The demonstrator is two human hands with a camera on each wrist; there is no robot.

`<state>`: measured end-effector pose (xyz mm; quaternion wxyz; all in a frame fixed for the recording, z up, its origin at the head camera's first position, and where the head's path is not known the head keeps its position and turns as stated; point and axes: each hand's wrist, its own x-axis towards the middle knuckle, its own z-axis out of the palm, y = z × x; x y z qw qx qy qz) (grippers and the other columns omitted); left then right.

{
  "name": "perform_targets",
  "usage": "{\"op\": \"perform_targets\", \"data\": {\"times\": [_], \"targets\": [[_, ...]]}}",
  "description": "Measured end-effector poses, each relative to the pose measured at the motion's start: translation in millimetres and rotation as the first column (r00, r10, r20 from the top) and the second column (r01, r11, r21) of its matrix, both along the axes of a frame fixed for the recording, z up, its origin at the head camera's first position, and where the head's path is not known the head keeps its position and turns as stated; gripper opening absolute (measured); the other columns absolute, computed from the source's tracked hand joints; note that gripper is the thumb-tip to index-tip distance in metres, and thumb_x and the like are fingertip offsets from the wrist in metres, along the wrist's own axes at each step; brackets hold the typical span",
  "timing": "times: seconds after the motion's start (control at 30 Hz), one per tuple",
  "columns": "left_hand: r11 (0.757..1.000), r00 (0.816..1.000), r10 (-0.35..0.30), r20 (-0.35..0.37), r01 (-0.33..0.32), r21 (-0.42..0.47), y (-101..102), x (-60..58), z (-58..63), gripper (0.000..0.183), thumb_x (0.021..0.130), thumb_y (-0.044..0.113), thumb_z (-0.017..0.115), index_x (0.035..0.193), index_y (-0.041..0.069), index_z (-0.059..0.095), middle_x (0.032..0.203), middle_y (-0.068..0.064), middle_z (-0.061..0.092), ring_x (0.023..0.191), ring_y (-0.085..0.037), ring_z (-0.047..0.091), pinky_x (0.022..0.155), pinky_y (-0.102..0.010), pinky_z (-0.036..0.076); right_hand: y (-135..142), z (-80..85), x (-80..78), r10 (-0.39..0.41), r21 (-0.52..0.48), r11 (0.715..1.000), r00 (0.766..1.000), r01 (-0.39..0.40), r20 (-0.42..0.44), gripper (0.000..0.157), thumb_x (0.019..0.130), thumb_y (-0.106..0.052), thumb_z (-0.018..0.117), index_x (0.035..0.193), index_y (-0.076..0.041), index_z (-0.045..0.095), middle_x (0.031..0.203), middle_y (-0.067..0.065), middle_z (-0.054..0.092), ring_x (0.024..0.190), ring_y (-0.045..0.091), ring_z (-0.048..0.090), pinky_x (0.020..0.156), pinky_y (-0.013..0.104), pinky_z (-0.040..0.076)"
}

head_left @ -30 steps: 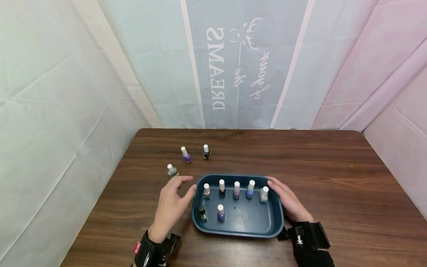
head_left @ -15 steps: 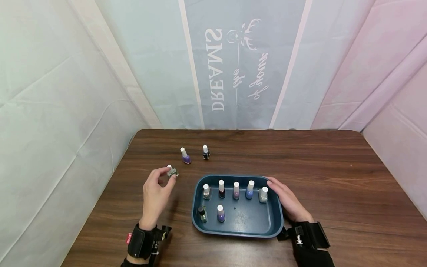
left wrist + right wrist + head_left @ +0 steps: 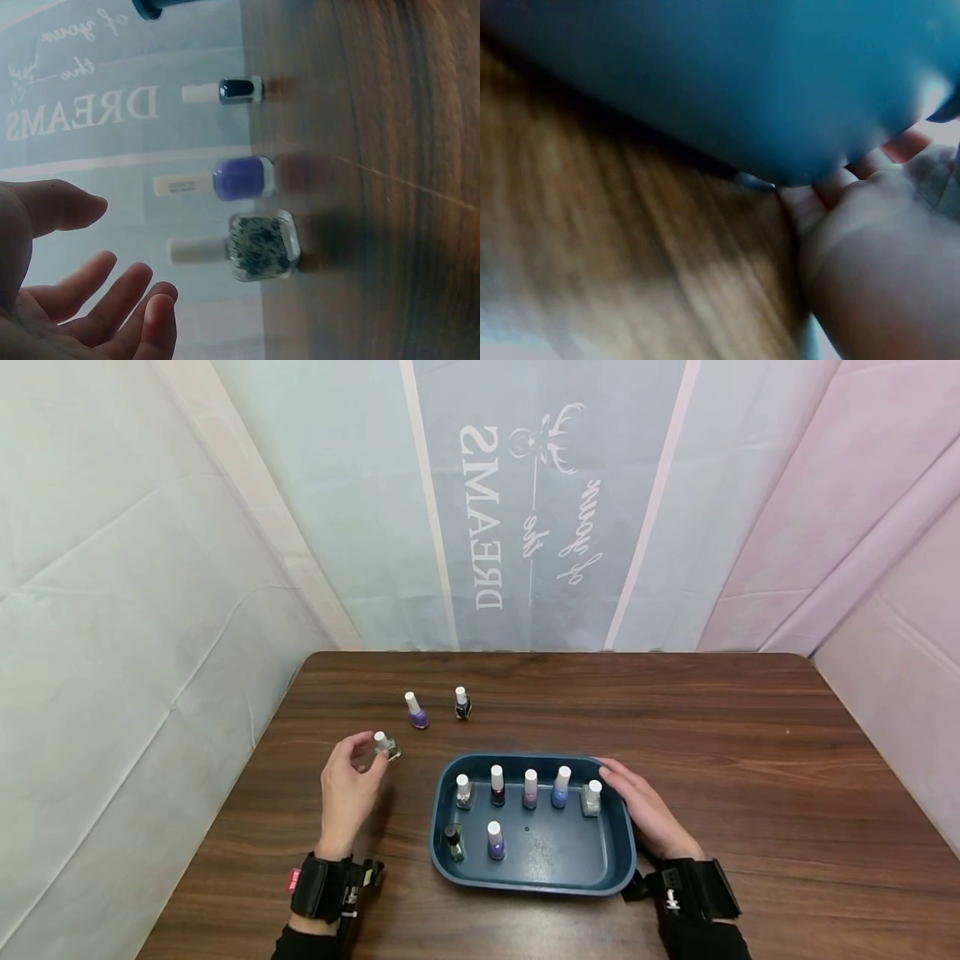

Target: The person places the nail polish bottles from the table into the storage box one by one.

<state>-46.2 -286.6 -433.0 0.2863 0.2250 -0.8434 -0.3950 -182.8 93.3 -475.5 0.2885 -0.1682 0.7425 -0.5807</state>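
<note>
My left hand [image 3: 350,789] is held beside a speckled nail polish bottle [image 3: 261,247] with a white cap, standing on the table. In the left wrist view the thumb and fingers are spread, with a gap between them and the bottle. Behind it are a purple nail polish bottle [image 3: 417,713] and a dark one [image 3: 462,704], both white-capped. My right hand [image 3: 654,814] rests against the right side of a dark blue tray [image 3: 532,888], fingertips at its rim; the right wrist view shows fingers along the tray's outer wall [image 3: 727,82].
Inside the tray several nail polish bottles stand in a back row, among them a light blue one [image 3: 560,789]. A black-capped bottle [image 3: 454,843] and a purple one [image 3: 496,842] stand in front. The wooden table [image 3: 750,735] meets a printed curtain [image 3: 555,527] behind.
My left hand has moved left, away from the tray, to the speckled bottle; over the last half second its fingers have parted slightly from it. The right hand has stayed at the tray.
</note>
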Motion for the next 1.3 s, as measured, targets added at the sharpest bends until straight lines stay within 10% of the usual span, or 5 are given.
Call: {"op": "perform_targets", "data": {"times": [1.3], "targets": [[1.0, 0.973, -0.012, 0.23, 0.006, 0.027, -19, -28.8, -21.6, 0.035, 0.088, 0.013, 0.063, 0.12, -0.002, 0.061, 0.116, -0.024, 0.065, 0.109, -0.038, 0.059, 0.09, -0.05, 0.046, -1, -2.3, 1.0, -0.006, -0.027, 1.0, 1.0, 0.006, 0.009, 0.061, 0.1, -0.051, 0.037, 0.146, -0.01, 0.039, 0.148, 0.012, 0.042, 0.121, 0.004, 0.046, 0.101, 0.022, 0.037]]}}
